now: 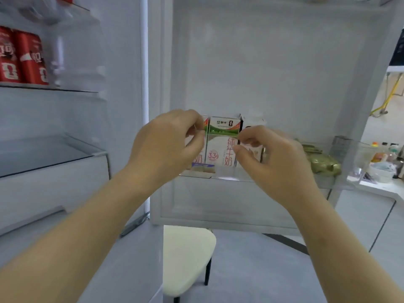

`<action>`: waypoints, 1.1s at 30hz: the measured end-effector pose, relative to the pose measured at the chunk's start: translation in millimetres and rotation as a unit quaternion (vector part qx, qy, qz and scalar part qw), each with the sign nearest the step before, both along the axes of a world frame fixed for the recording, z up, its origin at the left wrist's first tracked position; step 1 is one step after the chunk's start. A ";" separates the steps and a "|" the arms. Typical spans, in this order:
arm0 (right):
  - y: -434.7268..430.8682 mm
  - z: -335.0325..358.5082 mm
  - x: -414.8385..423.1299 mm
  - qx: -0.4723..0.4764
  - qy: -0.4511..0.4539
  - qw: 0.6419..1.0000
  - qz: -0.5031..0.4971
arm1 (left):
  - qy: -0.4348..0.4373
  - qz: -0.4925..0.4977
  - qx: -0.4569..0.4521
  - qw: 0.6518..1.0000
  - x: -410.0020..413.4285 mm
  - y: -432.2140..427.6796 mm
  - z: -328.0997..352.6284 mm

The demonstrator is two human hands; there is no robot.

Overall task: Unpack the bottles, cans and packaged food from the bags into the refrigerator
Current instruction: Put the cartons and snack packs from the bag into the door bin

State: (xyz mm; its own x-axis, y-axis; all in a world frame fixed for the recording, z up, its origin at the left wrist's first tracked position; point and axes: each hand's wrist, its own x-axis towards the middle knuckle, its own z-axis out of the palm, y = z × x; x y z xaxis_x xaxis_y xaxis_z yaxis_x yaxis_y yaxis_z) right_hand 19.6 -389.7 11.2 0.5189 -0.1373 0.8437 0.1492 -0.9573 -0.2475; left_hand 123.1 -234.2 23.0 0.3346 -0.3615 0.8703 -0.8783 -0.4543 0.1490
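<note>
Three white milk cartons with green and red print stand side by side in the clear door shelf point(227, 175) of the open refrigerator. The middle carton point(222, 141) is in plain sight. My left hand point(168, 145) curls its fingers and thumb round the left carton point(199, 159), which it mostly hides. On the other side, my right hand point(273, 158) pinches the right carton point(254, 122) between curled fingers and thumb. Both hands sit level with the cartons' upper halves.
Gold foil packets point(323, 165) lie at the right end of the same door shelf. Red cans point(32, 60) stand on a glass shelf inside the fridge at left. A cream chair seat point(188, 259) is below the door. A counter point(384, 186) with bottles is at right.
</note>
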 end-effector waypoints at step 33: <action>-114.2 -254.4 -297.8 0.445 0.272 0.773 -0.361 | 0.177 -0.371 0.428 0.805 -237.3 -244.7 -246.8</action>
